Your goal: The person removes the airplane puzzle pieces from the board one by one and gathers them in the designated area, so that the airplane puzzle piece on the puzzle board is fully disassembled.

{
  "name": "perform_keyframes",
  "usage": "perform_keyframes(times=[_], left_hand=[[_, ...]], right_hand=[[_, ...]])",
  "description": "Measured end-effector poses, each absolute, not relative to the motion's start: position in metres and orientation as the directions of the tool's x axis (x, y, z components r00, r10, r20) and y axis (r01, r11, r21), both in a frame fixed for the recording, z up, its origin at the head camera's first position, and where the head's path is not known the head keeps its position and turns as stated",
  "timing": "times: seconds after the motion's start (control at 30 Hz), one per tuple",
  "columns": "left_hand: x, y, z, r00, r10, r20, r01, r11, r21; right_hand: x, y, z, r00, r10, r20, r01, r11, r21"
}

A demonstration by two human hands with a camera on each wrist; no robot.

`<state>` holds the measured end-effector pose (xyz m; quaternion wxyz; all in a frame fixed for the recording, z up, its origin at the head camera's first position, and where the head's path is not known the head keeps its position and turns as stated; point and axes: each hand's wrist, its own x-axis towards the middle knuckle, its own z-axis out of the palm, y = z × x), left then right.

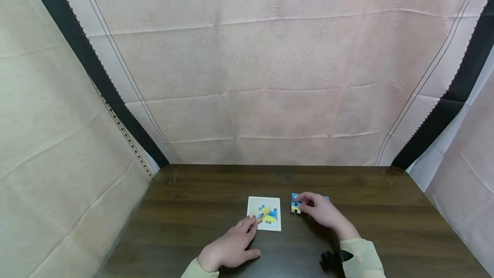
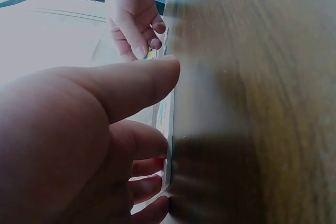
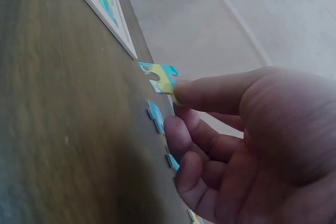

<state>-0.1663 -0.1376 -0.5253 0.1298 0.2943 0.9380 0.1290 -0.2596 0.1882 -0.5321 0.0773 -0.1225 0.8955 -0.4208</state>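
A white-bordered puzzle board bears a yellow airplane picture on blue. My left hand rests at the board's lower left corner, its fingers on the edge and the thumb apart over the table. To the right of the board, my right hand pinches a yellow and blue jigsaw piece between thumb and finger. The right wrist view shows this piece raised from the tabletop. Below it lie a blue piece and another blue piece, partly covered by the curled fingers.
Everything lies on a dark brown wooden table. A further colored piece shows at the bottom of the right wrist view. Pale cloth walls stand behind and beside the table. A black strap hangs at the right wrist.
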Motion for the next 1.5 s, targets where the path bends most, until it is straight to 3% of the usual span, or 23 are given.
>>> perform_keyframes(times=[0.37, 0.77, 1.5], left_hand=[[-0.1655, -0.1371, -0.5240, -0.796, 0.582, -0.165, 0.518, 0.797, 0.311], [-0.1657, -0.1364, -0.5225, -0.791, 0.589, -0.167, 0.519, 0.789, 0.329], [-0.1650, -0.1378, -0.5194, -0.796, 0.566, -0.214, 0.476, 0.805, 0.355]], right_hand=[[-0.2591, 0.1926, -0.5349, -0.960, -0.270, -0.079, -0.109, 0.613, -0.783], [-0.2540, 0.1902, -0.5353, -0.976, -0.217, -0.028, -0.121, 0.640, -0.759], [-0.2542, 0.1880, -0.5346, -0.963, -0.264, -0.061, -0.145, 0.691, -0.708]])
